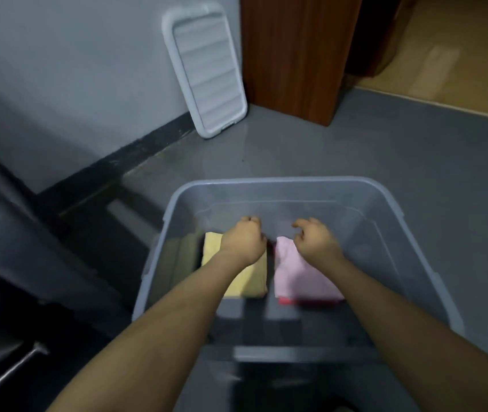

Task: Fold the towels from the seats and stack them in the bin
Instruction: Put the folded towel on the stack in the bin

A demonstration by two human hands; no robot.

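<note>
Both forearms reach into clear plastic bin (311, 185) | left hand (244, 240) curled, empty, over folded yellow towel (251, 279) | right hand (314, 239) loosely curled, empty, over pink towel (299, 278) | towels side by side, long axes running away from camera.

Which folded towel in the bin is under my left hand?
The yellow towel, under the left hand; the pink towel lies beside it, under the right hand.

Both hands (278, 239) above binned towels (296, 275)
</note>
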